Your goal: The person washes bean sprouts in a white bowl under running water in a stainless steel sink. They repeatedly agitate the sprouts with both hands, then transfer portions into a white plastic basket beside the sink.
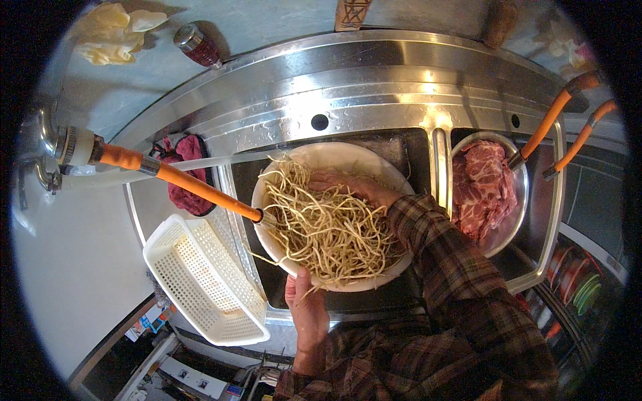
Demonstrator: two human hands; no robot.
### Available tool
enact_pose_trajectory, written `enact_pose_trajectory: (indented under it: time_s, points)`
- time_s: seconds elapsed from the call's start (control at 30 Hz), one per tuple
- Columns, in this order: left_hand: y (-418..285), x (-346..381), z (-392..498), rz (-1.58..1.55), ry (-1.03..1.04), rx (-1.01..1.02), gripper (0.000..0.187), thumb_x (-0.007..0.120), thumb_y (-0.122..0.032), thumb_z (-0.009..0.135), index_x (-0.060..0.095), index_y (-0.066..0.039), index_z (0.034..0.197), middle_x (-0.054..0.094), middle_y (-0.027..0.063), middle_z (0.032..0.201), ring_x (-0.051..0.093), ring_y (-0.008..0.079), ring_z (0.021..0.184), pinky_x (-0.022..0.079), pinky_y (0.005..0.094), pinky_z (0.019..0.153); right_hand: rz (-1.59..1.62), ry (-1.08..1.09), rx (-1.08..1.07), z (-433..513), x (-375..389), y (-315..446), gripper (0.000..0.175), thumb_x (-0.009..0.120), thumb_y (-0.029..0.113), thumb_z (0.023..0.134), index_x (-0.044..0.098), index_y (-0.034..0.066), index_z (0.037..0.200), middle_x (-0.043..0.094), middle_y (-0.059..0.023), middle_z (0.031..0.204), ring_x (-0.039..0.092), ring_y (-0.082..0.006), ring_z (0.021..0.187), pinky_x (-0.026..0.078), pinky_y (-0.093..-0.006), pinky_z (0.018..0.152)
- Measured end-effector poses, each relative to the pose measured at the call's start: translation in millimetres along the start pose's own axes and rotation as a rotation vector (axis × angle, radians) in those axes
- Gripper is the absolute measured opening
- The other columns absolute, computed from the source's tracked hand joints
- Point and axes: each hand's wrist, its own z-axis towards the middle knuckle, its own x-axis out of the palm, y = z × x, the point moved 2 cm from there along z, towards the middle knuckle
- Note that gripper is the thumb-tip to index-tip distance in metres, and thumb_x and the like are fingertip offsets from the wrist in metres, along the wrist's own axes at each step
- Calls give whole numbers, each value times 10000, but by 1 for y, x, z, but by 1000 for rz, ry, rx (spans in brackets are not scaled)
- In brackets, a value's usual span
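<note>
A white basin (346, 150) sits in the left bowl of a stainless steel sink, heaped with long, thin, pale roots or stems (336, 230). My left hand (306, 303) grips the basin's near rim, thumb on top. Reaching across from the right, my right hand (346, 185) lies inside the basin against the far side of the heap. Its fingertips are partly hidden among the strands, so its grip is unclear. The end of an orange hose (200, 186) hangs over the basin's left side; a few strands stick out past the rim below it.
A white perforated plastic basket (205, 280) stands tilted left of the sink, with a dark red cloth item (188, 175) behind it. Sliced raw meat (484, 185) fills a metal bowl (524, 200) in the right sink bowl. Two more orange hoses (544, 123) hang there.
</note>
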Motion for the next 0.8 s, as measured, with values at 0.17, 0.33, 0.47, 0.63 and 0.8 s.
enact_pose_trajectory:
  time_s: [0.17,0.33,0.47,0.63,0.8]
  points:
    - [0,3,0,-4,13,21,206,614,-210,943,615,-53,1077,676,79,1059,641,162,932,502,326,843,-37,28,18,13,-3,-6,414,378,301,1004,470,211,1397,353,-94,1498,265,-279,1399,187,-461,1146]
    - [-1,6,0,-5,-1,6,210,619,-208,940,616,-46,1074,672,79,1061,637,165,943,503,327,854,-66,53,34,28,-6,-11,414,384,310,1000,476,207,1391,358,-96,1494,271,-281,1394,194,-471,1138]
    - [-2,9,3,-1,28,40,208,623,-206,939,622,-44,1070,669,76,1059,633,162,949,505,324,848,-78,68,42,35,-8,-14,415,390,317,997,481,205,1386,361,-97,1491,276,-283,1389,200,-480,1132]
    - [-1,8,10,-30,59,48,180,628,-180,935,637,-47,1056,674,71,1046,633,158,949,506,324,848,-88,78,46,39,-8,-14,416,396,325,993,488,201,1379,365,-98,1487,283,-285,1383,207,-490,1125]
    - [0,4,13,-5,104,69,301,624,-191,932,584,-23,1179,646,105,1156,618,200,1038,470,362,946,-98,90,49,42,-7,-12,417,403,333,989,494,197,1373,370,-99,1483,290,-287,1378,214,-500,1117]
